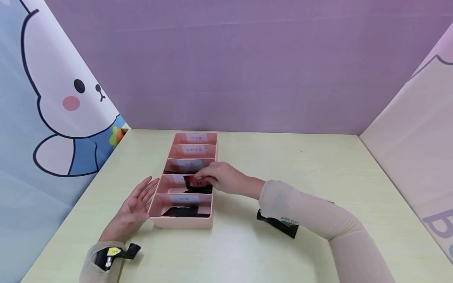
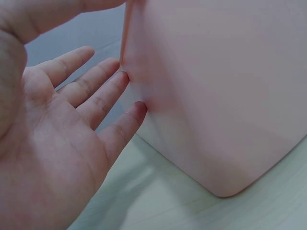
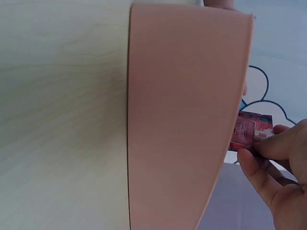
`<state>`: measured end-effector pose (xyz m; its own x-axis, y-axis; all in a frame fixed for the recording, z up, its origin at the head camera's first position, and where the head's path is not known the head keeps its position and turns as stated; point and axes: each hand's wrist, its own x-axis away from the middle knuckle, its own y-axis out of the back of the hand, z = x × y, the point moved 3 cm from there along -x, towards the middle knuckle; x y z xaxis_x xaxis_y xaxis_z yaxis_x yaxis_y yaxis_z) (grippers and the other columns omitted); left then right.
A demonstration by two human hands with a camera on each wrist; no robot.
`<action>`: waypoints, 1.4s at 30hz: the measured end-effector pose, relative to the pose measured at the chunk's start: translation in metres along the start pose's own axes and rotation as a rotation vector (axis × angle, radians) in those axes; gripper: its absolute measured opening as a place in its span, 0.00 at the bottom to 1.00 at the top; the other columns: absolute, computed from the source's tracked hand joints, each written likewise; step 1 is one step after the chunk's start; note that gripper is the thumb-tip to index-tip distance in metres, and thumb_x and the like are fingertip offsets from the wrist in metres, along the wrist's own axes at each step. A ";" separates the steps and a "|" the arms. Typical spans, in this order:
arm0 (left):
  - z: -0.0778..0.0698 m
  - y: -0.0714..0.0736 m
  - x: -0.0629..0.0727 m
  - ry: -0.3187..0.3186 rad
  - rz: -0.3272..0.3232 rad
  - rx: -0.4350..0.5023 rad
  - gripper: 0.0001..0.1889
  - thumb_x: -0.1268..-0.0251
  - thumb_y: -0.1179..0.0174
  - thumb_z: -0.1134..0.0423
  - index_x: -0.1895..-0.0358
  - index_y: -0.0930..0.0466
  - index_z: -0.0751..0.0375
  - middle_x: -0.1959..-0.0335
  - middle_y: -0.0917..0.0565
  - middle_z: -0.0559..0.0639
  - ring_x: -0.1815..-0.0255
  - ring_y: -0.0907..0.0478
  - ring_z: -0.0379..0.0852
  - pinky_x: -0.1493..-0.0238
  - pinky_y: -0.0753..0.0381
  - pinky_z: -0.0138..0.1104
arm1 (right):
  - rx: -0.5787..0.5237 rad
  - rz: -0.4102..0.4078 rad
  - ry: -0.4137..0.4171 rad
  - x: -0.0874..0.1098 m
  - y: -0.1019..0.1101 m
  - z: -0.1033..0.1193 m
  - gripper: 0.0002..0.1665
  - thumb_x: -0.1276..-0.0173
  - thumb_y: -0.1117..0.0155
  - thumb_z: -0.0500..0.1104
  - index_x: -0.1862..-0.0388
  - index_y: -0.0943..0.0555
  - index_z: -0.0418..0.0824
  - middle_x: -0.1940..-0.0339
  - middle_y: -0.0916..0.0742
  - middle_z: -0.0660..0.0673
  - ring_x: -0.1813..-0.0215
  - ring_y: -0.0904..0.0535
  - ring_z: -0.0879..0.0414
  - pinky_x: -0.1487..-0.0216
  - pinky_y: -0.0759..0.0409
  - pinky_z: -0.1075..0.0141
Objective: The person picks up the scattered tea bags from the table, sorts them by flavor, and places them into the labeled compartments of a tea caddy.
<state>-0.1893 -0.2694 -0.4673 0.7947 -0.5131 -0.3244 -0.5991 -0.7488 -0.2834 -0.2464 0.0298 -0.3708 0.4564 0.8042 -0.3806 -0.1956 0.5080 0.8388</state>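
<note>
A long pink divided box (image 1: pixel 182 223) stands on the table, a label in each compartment. My right hand (image 1: pixel 226 179) reaches over its right wall and pinches a red and black tea packet (image 3: pixel 249 130) between thumb and fingers. In the head view that packet is at the second compartment from the front, where black packaging also shows. Black packets (image 1: pixel 185 211) lie in the front compartment. My left hand (image 1: pixel 132 204) is beside the left wall with fingers spread. Fingertips touch the box side in the left wrist view.
Another black packet (image 1: pixel 283 226) lies on the table right of the box, partly covered by my right sleeve. Dark packaging shows low in the middle compartment. A purple wall (image 1: pixel 240 70) rises behind the table.
</note>
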 end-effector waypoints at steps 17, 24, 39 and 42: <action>-0.001 -0.001 0.001 0.026 -0.039 -0.016 0.53 0.46 0.51 0.91 0.19 0.66 0.59 0.19 0.50 0.50 0.22 0.47 0.38 0.27 0.42 0.30 | 0.300 0.094 0.143 0.012 -0.025 0.011 0.21 0.36 0.35 0.29 0.47 0.13 0.46 0.54 0.10 0.53 0.57 0.15 0.60 0.63 0.25 0.68; -0.001 -0.002 0.000 0.016 -0.045 -0.003 0.54 0.48 0.50 0.92 0.20 0.67 0.61 0.19 0.50 0.50 0.22 0.47 0.39 0.27 0.43 0.30 | 0.397 0.182 0.085 0.016 -0.029 0.015 0.19 0.30 0.37 0.37 0.42 0.16 0.50 0.50 0.12 0.54 0.48 0.18 0.58 0.58 0.28 0.63; 0.001 -0.001 -0.001 -0.014 -0.013 -0.015 0.52 0.46 0.51 0.91 0.20 0.67 0.64 0.19 0.50 0.52 0.22 0.47 0.39 0.28 0.42 0.30 | 0.486 0.198 0.079 0.022 -0.029 0.015 0.21 0.25 0.46 0.45 0.36 0.20 0.49 0.43 0.14 0.54 0.46 0.23 0.55 0.50 0.27 0.58; 0.001 -0.001 -0.001 -0.016 -0.007 -0.014 0.52 0.46 0.51 0.91 0.20 0.68 0.64 0.19 0.51 0.52 0.22 0.47 0.39 0.28 0.42 0.30 | 0.492 0.197 0.072 0.022 -0.027 0.014 0.21 0.25 0.46 0.46 0.36 0.20 0.48 0.42 0.15 0.54 0.45 0.23 0.55 0.49 0.27 0.58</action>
<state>-0.1896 -0.2680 -0.4673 0.7970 -0.5011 -0.3373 -0.5922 -0.7581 -0.2730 -0.2184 0.0298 -0.3961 0.3877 0.8977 -0.2092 0.1669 0.1548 0.9737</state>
